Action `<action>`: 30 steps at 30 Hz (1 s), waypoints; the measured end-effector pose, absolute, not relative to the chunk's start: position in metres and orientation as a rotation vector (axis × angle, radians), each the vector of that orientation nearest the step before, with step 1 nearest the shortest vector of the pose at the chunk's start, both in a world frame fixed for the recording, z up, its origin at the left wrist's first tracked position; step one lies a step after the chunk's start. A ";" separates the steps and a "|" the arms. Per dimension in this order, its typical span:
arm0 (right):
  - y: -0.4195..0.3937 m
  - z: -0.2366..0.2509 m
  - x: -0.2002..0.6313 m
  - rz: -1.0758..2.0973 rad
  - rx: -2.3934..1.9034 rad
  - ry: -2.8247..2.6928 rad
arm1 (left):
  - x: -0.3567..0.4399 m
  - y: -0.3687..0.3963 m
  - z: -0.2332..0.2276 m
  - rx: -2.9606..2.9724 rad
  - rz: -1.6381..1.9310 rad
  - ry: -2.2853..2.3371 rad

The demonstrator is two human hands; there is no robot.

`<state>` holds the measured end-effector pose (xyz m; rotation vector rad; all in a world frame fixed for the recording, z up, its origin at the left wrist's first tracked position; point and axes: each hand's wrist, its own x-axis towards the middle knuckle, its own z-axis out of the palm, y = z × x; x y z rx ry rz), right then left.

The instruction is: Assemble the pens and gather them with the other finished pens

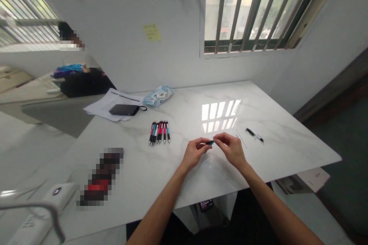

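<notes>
Right at the middle of the scene, a small blue pen piece is held just above the white marble table, pinched between the two hands where their fingertips meet. It is short and partly hidden by the fingers, with a dark end toward the left hand, so its exact shape cannot be told. Fingers of the left hand are curled narrow, thumb and forefinger closed on the dark end of the piece. Those of the right hand are likewise drawn together, the fingertips nipping the blue end, with the rest of the fingers folded loosely under. Both forearms reach in from the near edge of the table. Just to the right of the right hand lies a thin pale refill rod flat on the tabletop, and a little farther right a black pen part lies apart from it. To the left of the hands, well apart, a row of pens with red, blue and black barrels lies side by side, touching or nearly so. Farther back on the left, a black pouch rests on a stack of papers, and a light blue plastic packet sits near the wall. A yellow sticky note is stuck on the wall above, beside a barred window.
</notes>
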<state>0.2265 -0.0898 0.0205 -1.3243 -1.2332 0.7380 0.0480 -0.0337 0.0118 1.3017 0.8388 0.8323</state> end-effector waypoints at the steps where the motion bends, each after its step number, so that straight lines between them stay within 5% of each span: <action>1: -0.090 0.021 0.226 0.740 -1.322 -1.242 | 0.048 -0.034 0.012 1.293 0.833 0.837; 8: -0.093 0.033 0.236 0.607 -1.312 -1.452 | 0.047 -0.031 0.008 1.269 0.851 0.881; 17: -0.126 -0.014 0.336 0.177 -2.107 -1.403 | 0.047 -0.028 0.007 1.214 0.908 0.909; 23: -0.099 -0.017 0.335 0.074 -2.219 -1.399 | 0.049 -0.032 0.012 1.247 0.881 0.910; 30: -0.076 0.016 0.304 0.438 -1.769 -1.275 | 0.050 -0.031 0.009 1.242 0.890 0.943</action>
